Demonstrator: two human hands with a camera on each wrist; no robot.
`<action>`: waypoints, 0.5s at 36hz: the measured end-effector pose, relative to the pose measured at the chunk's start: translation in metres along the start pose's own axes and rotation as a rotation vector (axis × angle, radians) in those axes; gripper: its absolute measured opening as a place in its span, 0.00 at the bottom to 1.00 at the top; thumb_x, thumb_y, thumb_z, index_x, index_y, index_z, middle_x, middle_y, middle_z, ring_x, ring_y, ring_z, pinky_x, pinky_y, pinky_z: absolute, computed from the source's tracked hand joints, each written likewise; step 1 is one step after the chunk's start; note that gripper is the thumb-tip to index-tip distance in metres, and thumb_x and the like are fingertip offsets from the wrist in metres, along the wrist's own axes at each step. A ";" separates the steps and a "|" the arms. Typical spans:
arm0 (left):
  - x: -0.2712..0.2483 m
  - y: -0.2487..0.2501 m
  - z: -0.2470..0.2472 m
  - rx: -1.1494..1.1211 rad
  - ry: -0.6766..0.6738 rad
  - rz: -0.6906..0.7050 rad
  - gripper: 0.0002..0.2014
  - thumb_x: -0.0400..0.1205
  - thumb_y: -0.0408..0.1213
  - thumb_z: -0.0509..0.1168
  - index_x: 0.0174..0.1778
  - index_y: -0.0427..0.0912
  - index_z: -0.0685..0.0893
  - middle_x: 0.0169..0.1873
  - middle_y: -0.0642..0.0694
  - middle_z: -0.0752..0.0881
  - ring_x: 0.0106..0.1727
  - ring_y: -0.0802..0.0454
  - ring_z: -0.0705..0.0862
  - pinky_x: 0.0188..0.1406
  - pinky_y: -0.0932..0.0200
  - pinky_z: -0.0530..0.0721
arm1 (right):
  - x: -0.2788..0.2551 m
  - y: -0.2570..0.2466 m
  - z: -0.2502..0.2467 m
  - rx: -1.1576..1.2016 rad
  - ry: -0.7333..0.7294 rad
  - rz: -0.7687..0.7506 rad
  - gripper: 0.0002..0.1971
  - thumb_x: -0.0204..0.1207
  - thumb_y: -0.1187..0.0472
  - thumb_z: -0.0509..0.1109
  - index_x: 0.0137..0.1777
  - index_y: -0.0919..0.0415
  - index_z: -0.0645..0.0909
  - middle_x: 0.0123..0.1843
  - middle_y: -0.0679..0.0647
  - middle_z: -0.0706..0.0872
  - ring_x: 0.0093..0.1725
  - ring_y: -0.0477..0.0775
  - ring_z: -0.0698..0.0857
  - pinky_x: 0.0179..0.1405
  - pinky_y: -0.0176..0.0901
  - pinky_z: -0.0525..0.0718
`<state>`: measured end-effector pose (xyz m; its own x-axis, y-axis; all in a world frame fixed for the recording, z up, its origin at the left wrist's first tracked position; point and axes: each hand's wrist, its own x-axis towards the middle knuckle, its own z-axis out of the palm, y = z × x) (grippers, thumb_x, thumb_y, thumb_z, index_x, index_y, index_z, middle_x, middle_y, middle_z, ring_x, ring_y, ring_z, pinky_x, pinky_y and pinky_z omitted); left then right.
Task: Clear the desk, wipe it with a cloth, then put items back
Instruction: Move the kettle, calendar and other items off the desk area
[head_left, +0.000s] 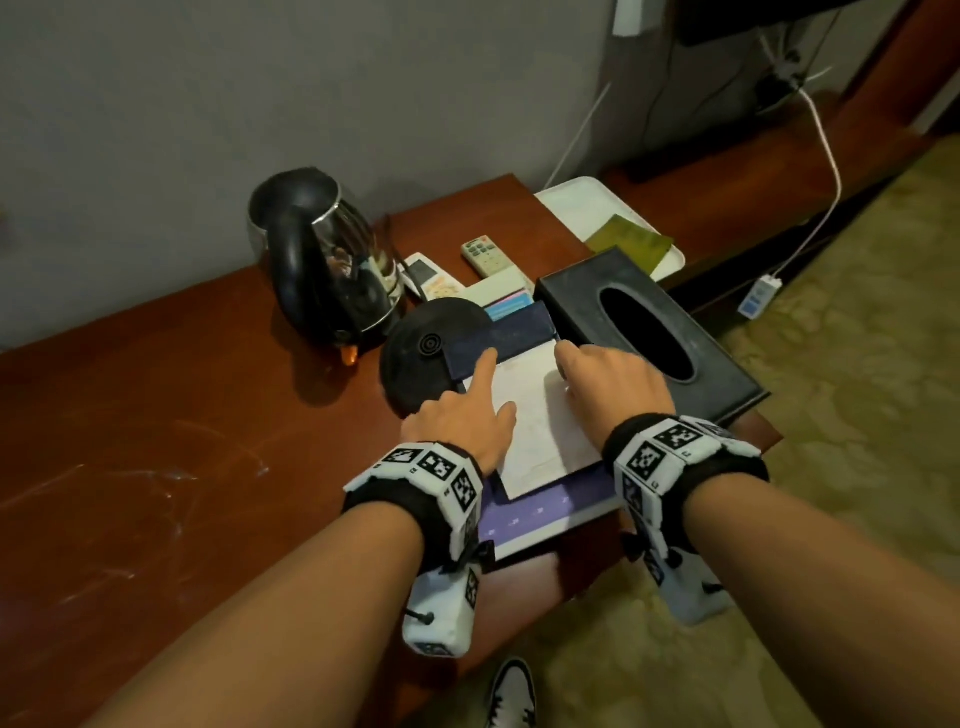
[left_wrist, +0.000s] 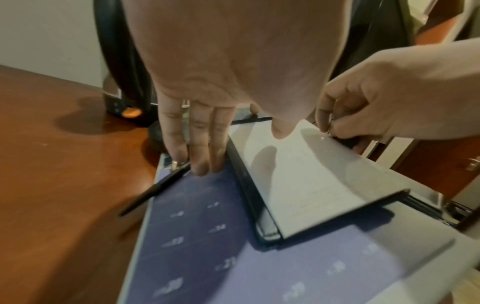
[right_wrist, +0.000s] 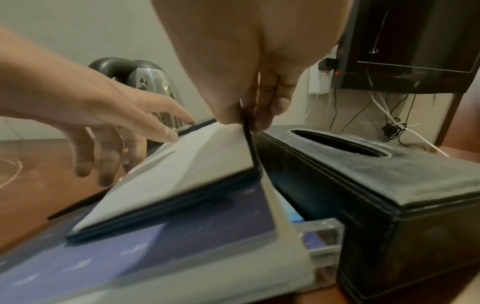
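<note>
A white notepad (head_left: 530, 415) in a dark folder lies on a purple placard (head_left: 540, 512) at the right end of the brown desk (head_left: 156, 441). My left hand (head_left: 483, 395) is flat. Its index finger reaches the folder's dark top flap, and in the left wrist view the other fingers (left_wrist: 200, 148) press the placard (left_wrist: 207, 236) beside the folder's left edge. My right hand (head_left: 597, 374) pinches the folder's right edge (right_wrist: 249, 144) between thumb and fingers, and that side is tilted up. A black pen (left_wrist: 155, 189) lies along the placard's left edge.
A steel kettle (head_left: 322, 254) and its round black base (head_left: 415, 358) stand just left of the notepad. A black tissue box (head_left: 649, 332) sits tight against its right side. Two remotes (head_left: 488, 254) and a white tray (head_left: 587, 208) lie behind. A power strip (head_left: 758, 304) hangs beyond the desk's right edge.
</note>
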<state>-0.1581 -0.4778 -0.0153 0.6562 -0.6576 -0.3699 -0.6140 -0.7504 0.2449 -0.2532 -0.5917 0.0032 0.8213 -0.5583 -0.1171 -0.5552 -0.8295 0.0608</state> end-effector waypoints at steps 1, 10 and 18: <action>0.002 0.005 -0.001 0.024 0.005 0.006 0.30 0.86 0.57 0.48 0.83 0.63 0.45 0.65 0.38 0.82 0.62 0.34 0.81 0.52 0.46 0.75 | 0.000 0.004 0.001 -0.017 0.001 0.023 0.08 0.80 0.66 0.62 0.56 0.58 0.72 0.53 0.57 0.83 0.53 0.62 0.83 0.36 0.48 0.69; 0.011 0.026 -0.026 0.086 0.129 0.032 0.24 0.84 0.54 0.54 0.77 0.56 0.64 0.67 0.40 0.75 0.66 0.37 0.75 0.54 0.44 0.75 | 0.004 0.002 -0.007 0.015 -0.012 0.088 0.12 0.81 0.56 0.62 0.62 0.57 0.75 0.60 0.57 0.79 0.62 0.61 0.79 0.49 0.51 0.75; 0.027 0.057 -0.067 0.074 0.230 0.114 0.23 0.82 0.54 0.57 0.73 0.55 0.69 0.66 0.40 0.75 0.67 0.38 0.74 0.58 0.44 0.74 | 0.011 0.029 -0.055 0.045 0.016 0.131 0.17 0.82 0.51 0.61 0.67 0.56 0.73 0.66 0.58 0.78 0.67 0.62 0.76 0.58 0.55 0.74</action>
<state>-0.1457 -0.5425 0.0489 0.6581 -0.7418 -0.1286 -0.7145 -0.6693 0.2040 -0.2528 -0.6227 0.0580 0.7433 -0.6622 -0.0952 -0.6628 -0.7482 0.0299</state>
